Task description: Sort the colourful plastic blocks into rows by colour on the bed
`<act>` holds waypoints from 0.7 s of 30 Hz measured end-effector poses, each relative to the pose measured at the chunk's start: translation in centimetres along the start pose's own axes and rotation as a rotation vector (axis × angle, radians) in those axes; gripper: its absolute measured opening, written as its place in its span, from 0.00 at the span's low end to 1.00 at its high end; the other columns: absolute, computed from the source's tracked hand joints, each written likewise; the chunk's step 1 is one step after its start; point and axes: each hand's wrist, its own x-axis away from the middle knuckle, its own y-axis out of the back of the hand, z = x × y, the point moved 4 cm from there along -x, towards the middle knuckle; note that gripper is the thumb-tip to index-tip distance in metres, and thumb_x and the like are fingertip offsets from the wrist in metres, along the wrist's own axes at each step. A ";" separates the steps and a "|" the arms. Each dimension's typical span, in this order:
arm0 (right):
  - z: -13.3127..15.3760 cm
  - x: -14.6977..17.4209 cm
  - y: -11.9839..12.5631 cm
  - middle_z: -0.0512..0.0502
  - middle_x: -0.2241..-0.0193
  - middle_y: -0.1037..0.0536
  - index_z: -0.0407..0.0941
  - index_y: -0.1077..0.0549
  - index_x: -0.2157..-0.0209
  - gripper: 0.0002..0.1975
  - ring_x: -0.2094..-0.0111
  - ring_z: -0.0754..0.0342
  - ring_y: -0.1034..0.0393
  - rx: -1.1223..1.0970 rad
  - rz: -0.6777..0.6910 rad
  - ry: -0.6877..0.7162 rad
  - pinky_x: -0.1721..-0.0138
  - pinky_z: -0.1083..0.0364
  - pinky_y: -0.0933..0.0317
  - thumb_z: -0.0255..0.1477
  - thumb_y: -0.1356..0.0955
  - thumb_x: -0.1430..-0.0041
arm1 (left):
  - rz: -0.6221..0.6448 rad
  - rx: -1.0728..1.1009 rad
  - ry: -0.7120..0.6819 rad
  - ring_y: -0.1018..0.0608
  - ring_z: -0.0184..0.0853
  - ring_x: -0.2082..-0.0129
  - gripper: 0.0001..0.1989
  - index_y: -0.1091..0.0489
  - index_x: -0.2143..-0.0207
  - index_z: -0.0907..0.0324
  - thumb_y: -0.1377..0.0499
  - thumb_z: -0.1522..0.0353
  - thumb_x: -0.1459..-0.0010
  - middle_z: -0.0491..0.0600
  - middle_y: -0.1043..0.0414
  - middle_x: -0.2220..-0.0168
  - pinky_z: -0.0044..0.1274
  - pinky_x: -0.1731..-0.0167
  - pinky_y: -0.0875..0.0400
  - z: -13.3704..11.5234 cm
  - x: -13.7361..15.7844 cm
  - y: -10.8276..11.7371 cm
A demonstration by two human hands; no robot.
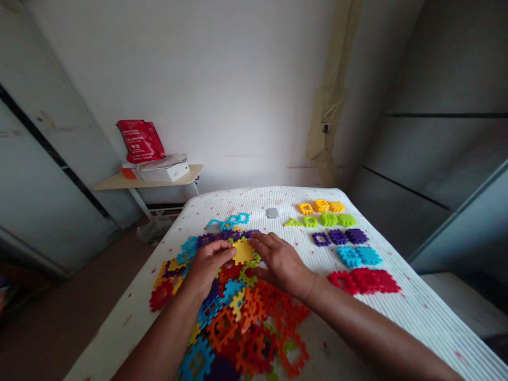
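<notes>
1. Right now, in the head view, the left hand (208, 262) and the right hand (280, 262) meet over a yellow tile (243, 251); the left thumb and fingertips pinch its left edge
2. The right hand lies palm down just beside the tile, fingers stretched flat and touching its right edge, not curled round it
3. That tile sits at the far end of a mixed pile of interlocking tiles (242, 317) on the white bed cover (420, 312)
4. To the right, well apart from the pile, sorted rows lie by colour: yellow tiles (321, 206), green tiles (327, 220), purple tiles (339, 236), blue tiles (359, 256), red tiles (365, 281)
5. A grey tile (272, 212) lies alone beyond the hands
6. A red bag (141, 140) stands on a side table (119, 182) by the wall
</notes>
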 end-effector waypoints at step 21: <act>-5.9 0.9 2.6 0.41 0.53 0.30 0.43 0.36 0.51 0.24 0.55 0.50 0.35 0.057 0.033 -0.163 0.57 0.52 0.38 0.30 0.30 0.50 | -0.076 -0.019 0.045 0.22 0.39 0.65 0.21 0.28 0.68 0.59 0.36 0.54 0.61 0.49 0.23 0.70 0.25 0.63 0.29 -0.6 1.6 -2.7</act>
